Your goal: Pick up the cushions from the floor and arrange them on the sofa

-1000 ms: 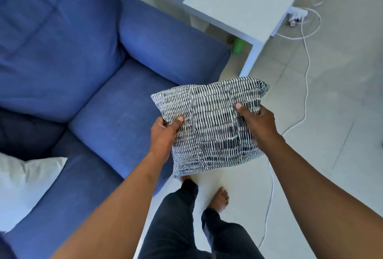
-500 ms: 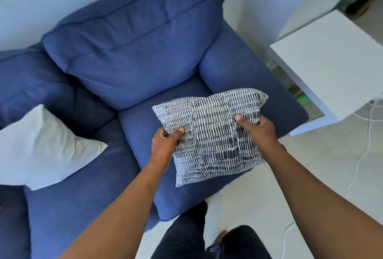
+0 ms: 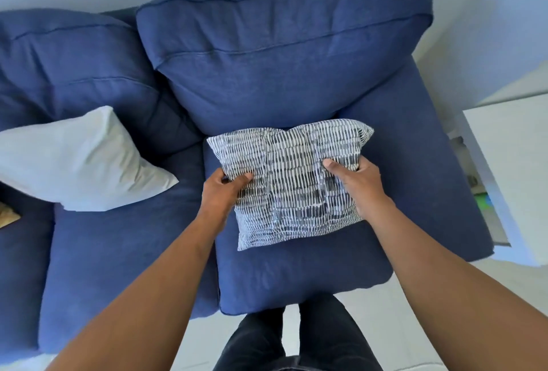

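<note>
I hold a black-and-white striped cushion (image 3: 292, 189) over the right seat of the blue sofa (image 3: 296, 79). My left hand (image 3: 224, 192) grips its left edge and my right hand (image 3: 355, 183) grips its right edge. The cushion's top edge reaches the foot of the right back cushion; I cannot tell whether its underside touches the seat. A plain white cushion (image 3: 80, 163) leans on the left seat against the left back cushion.
A white side table (image 3: 516, 169) stands right of the sofa's arm, with something green (image 3: 482, 201) beneath it. A tan object (image 3: 7, 216) shows at the far left edge. My dark-trousered legs (image 3: 290, 338) stand on pale floor before the sofa.
The view swung from the floor and side table to face the sofa squarely. Both hands carried the striped cushion forward, from beyond the seat's front edge to above the right seat.
</note>
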`<state>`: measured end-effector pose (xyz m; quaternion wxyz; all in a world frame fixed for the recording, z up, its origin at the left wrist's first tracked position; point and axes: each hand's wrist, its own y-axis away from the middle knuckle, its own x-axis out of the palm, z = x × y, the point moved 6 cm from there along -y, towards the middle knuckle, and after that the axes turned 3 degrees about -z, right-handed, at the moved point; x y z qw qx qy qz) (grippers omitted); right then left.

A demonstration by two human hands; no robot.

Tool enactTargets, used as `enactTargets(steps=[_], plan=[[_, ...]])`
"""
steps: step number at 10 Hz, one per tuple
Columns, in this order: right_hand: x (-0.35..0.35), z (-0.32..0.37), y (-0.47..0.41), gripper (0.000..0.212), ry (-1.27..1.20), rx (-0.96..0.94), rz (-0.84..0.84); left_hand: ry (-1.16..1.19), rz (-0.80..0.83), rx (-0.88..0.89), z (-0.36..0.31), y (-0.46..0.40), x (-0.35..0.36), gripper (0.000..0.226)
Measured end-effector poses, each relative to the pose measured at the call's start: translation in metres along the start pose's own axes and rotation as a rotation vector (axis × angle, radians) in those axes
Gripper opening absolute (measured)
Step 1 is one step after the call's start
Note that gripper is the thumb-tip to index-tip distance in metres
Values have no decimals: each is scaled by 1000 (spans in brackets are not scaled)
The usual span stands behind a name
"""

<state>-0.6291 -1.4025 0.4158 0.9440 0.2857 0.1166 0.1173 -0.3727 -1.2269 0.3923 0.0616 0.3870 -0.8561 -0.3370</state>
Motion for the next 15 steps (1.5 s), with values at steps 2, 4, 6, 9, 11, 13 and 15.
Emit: enactTargets(steps=[2,4,6,9,11,13,15], plan=[[25,31,-54,28,7,-62,56,29,-79,59,-35,-37,6,31],[44,49,-114,31,-8,-131,18,7,-178,176,-64,-92,11,31],[51,37,-170,32,115,-54,18,-196,-229,92,-48,-138,14,31],[46,76,-193,27,-58,-99,-12,77,-215,56,-84,-151,19,23],[39,91,-197,19,30,-186,-119,-60,-390,210,-107,-153,2,22],[38,85,-205,18,35,-112,-183,-12,-401,105,-107,-161,3,37],[14,91,-183,56,106,-157,-174,-117,-471,101,-98,-129,-4,64]])
